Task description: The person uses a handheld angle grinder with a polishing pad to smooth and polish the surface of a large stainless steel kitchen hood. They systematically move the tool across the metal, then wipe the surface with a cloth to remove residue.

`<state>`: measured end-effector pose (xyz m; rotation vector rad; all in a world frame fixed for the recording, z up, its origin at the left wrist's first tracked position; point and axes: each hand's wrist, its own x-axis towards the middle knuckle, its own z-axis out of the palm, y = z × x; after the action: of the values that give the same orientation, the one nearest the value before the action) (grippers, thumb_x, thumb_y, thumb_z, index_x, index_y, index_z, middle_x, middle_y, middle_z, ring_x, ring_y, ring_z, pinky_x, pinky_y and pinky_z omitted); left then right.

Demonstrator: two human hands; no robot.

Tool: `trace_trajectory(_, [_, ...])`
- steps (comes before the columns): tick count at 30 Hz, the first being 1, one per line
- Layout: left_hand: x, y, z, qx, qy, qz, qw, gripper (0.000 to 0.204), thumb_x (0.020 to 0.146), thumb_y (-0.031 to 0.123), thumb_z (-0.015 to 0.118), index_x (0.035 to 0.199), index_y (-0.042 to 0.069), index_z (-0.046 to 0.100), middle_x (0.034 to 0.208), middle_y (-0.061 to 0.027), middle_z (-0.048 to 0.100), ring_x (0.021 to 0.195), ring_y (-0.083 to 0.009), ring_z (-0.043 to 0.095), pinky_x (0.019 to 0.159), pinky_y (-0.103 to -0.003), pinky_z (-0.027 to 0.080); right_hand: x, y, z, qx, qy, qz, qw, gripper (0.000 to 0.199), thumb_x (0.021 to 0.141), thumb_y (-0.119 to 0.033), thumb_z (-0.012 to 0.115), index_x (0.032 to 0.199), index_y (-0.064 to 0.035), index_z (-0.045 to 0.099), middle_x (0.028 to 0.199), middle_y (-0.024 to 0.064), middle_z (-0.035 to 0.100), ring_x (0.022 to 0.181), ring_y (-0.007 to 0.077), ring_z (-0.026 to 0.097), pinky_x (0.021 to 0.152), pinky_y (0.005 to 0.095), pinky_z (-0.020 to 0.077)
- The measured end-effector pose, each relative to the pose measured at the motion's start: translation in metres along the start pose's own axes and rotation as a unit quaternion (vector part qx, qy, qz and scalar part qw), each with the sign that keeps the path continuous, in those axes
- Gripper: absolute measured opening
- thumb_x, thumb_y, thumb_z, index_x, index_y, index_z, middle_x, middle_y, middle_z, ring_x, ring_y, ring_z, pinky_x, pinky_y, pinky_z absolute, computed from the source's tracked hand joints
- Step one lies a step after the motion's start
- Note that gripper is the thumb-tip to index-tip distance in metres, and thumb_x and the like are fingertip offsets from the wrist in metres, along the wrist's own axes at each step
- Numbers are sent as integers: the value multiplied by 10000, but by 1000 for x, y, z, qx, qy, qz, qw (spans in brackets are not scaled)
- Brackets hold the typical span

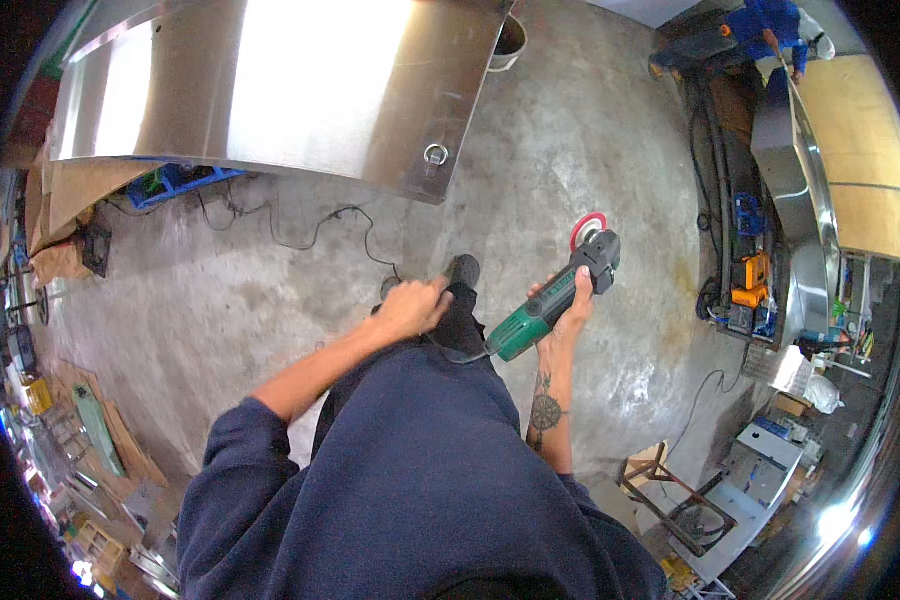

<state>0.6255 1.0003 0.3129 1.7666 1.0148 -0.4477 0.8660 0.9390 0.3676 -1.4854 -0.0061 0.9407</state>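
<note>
Head: right grip point(573, 316) seemingly round grinder point(550, 304)

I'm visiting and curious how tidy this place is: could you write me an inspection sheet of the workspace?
Surface: scuffed grey floor; shiny metal panel ahead, to the left.
Job's things: green-and-black angle grinder with a red-rimmed disc.
Clutter: brown frame at right; green piece at left.
Grips: right grip holds the grinder; left grip has curled fingers, contents unclear.
Cables: grinder's cord beside the dark sweater; thin black cable on the floor.
Surroundings: person in blue at upper right.
</note>
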Motion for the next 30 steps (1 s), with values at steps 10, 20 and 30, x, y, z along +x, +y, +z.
trace_trajectory(10, [-63, 56, 17, -88, 113, 298, 944, 778, 973, 176, 714, 1577, -122, 326, 1303, -338, 646, 1235, -471, 662, 1061, -520, 536, -14, -4, 18, 25, 37, 26, 999, 572, 984, -578, 727, 1114, -35, 600, 909, 107, 661, 721, 273, 710, 673, 439, 618])
trace_trajectory(20, [-95, 60, -15, -84, 125, 270, 951, 723, 911, 153, 752, 1519, -35, 408, 1265, -320, 671, 1187, -486, 677, 983, -552, 553, -48, -18, 38, 70, 28, 23, 997, 539, 981, -575, 736, 1093, -65, 602, 884, 94, 658, 707, 282, 704, 653, 441, 604])
trace_trajectory(30, [-119, 52, -30, -120, 53, 251, 959, 744, 1006, 274, 717, 1604, 26, 350, 1348, -348, 655, 1182, -528, 671, 980, -570, 552, -54, -15, 34, 112, 35, 26, 993, 543, 971, -584, 754, 1045, -64, 615, 858, 96, 656, 701, 281, 702, 650, 434, 605])
